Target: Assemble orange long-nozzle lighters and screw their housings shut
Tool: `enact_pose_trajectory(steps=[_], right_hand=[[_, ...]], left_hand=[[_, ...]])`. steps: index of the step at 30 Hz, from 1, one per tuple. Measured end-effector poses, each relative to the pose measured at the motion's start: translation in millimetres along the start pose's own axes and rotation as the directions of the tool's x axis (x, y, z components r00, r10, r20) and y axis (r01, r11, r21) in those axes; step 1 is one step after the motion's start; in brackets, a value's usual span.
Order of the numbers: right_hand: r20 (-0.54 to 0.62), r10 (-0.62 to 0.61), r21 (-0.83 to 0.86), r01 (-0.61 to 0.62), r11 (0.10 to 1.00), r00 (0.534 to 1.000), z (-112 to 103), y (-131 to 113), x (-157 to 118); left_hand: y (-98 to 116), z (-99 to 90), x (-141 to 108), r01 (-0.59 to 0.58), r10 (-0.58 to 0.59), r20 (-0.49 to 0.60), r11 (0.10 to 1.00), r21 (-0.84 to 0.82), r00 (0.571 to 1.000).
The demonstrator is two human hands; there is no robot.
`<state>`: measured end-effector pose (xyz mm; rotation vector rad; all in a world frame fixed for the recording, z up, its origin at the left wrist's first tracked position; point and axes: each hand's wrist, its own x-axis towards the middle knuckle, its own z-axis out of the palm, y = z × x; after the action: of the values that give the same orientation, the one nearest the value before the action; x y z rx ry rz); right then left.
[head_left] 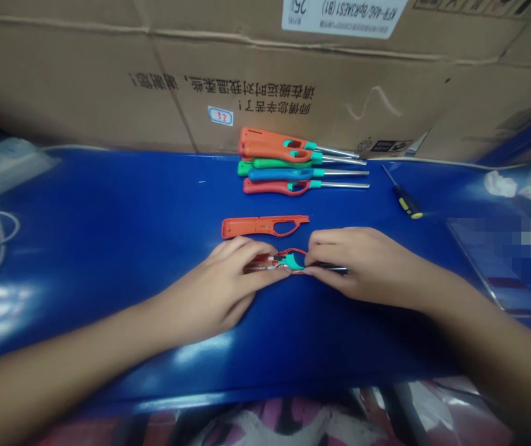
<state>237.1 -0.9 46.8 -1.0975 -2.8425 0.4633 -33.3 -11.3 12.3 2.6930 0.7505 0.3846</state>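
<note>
An opened orange lighter (292,263) lies on the blue table between my hands, its teal trigger and inner parts showing. My left hand (240,279) is closed around its handle end, thumb and fingers pressed on either side. At the other end my right hand (346,263) pinches the lighter near the nozzle, and a dark rod sticks out under the palm. Just beyond my fingers rests the loose orange half shell (265,227), inner side up. Part of the handle is hidden by my left fingers.
Several long-nozzle lighters (288,167) lie stacked farther back, before a large cardboard box (107,80). A black and yellow screwdriver (407,201) lies to their right. A flat glossy device (488,272) is at right, crumpled tissue (500,184) behind it, and a white cable (0,217) at left.
</note>
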Motion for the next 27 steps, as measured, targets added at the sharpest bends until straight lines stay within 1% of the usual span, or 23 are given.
enact_pose_trajectory(steps=[4, 8, 11, 17, 21, 24, 27], right_hand=[[-0.007, -0.007, -0.036, 0.007, 0.999, 1.000, 1, -1, 0], [-0.010, -0.014, -0.059, 0.014, 0.998, 1.000, 1, -2, 1], [-0.003, -0.015, -0.071, 0.015, 0.997, 1.000, 1, -4, 2], [0.006, -0.026, -0.107, 0.027, 0.994, 1.000, 2, -6, 3], [-0.027, -0.014, -0.067, 0.012, 0.998, 1.000, 1, -4, 2], [-0.102, 0.000, -0.048, -0.005, 0.999, 0.995, 0, -1, 3], [-0.204, -0.024, -0.106, 0.002, 0.994, 0.979, 1, 6, 4]], left_hand=[[-1, -0.4, -1, -0.009, 0.009, -0.007, 1.000, -0.016, 1.000], [-1, -1.3, -1, 0.027, -0.027, -0.006, 0.998, -0.064, 1.000], [0, -0.8, -1, 0.045, -0.047, -0.021, 0.995, -0.092, 0.999], [0, 1.6, 0, 0.034, -0.040, -0.060, 0.994, -0.106, 0.997], [0, 0.4, -1, 0.024, -0.032, -0.070, 0.993, -0.119, 0.997], [-2, -5.5, -2, 0.007, -0.027, -0.159, 0.992, -0.127, 0.987], [-11, -15.4, -1, 0.037, -0.052, -0.272, 0.998, -0.060, 0.961]])
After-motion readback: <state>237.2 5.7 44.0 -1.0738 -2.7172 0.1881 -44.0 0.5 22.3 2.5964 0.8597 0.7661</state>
